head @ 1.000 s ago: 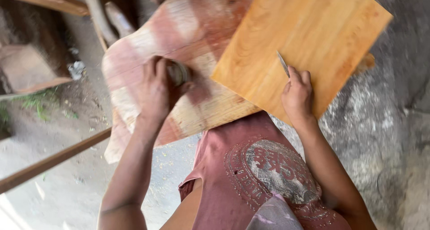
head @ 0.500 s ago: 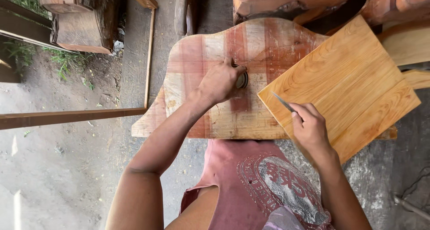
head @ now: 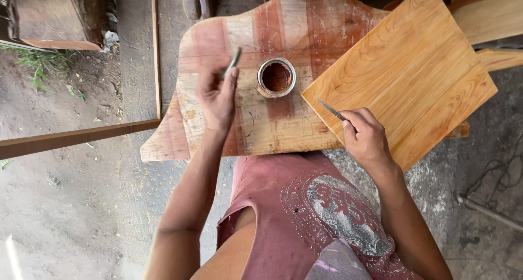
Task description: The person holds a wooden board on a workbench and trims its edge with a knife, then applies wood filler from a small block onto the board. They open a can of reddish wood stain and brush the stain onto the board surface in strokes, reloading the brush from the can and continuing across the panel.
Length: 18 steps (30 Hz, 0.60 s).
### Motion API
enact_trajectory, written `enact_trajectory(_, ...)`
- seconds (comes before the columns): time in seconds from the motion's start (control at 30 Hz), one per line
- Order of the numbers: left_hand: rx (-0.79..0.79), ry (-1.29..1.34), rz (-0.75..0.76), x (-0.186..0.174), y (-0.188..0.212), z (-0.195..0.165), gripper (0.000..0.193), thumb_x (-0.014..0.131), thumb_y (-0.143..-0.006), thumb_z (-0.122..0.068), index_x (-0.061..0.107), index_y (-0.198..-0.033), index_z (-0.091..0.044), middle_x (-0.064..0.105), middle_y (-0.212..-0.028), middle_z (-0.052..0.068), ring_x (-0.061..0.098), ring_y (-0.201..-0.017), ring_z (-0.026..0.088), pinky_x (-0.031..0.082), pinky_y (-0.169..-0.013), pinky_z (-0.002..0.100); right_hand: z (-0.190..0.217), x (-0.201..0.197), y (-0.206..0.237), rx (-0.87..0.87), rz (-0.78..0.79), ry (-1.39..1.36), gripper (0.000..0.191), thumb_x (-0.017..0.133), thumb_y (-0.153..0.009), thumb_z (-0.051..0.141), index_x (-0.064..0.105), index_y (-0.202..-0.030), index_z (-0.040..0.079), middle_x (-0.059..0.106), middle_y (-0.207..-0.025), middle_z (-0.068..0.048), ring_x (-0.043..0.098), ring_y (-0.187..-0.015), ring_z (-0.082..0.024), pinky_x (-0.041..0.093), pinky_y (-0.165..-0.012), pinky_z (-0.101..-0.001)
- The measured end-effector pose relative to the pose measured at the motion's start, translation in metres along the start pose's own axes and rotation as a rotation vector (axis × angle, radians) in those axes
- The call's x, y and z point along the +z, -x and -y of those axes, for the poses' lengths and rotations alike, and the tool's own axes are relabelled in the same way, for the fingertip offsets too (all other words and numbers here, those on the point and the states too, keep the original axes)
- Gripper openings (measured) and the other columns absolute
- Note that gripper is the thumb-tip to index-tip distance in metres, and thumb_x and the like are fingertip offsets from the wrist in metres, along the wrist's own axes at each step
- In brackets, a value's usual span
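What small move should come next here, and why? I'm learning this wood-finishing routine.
Probably dip the blade held by the right hand into the open tin of reddish-brown filler: the left hand holds the lid clear, and the blade looks bare.

Soft daylight, even, no hard shadows. Brightest at lower left on dirt ground (head: 60,214), slightly washed out there. Dimmer along top edge. Mild sheen on varnished wooden panel (head: 403,78). Sharp focus centre frame; slight motion blur on left hand (head: 218,97). Wide-angle stretch at corners.
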<state>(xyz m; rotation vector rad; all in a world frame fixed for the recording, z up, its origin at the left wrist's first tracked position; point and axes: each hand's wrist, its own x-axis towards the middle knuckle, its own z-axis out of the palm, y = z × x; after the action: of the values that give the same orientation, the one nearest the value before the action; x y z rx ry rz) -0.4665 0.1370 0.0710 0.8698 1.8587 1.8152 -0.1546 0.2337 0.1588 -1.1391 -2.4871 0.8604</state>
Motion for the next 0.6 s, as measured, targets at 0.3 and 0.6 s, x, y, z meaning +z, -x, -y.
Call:
enact_trajectory(0.3,0.438,-0.878,0.29,0.002,0.026,0.017,0.1,0.095,-0.067,-0.047,0.043,-0.143,-0.007,0.05,-0.143,0.02,0.043,-0.136,0.046,0.027,-0.11,0.064,0.027,-0.024,-0.001,-0.03,-0.088,0.233,0.025,0.069,-0.094,-0.003,0.075,-0.118,0.0,0.066,-0.098,-0.015,0.069,-0.085,-0.029,0.055,-0.073,-0.0382)
enact_trajectory(0.6,0.316,-0.294,0.316,0.069,0.034,0.007,0.096,0.09,-0.072,-0.018,0.038,-0.152,-0.003,0.047,-0.146,0.021,0.048,-0.137,0.042,0.04,-0.119,0.054,0.062,-0.032,-0.032,-0.311,-0.138,0.58,0.024,0.071,-0.094,0.002,0.078,-0.116,0.005,0.06,-0.091,-0.008,0.063,-0.084,-0.026,0.05,-0.077,-0.0408)
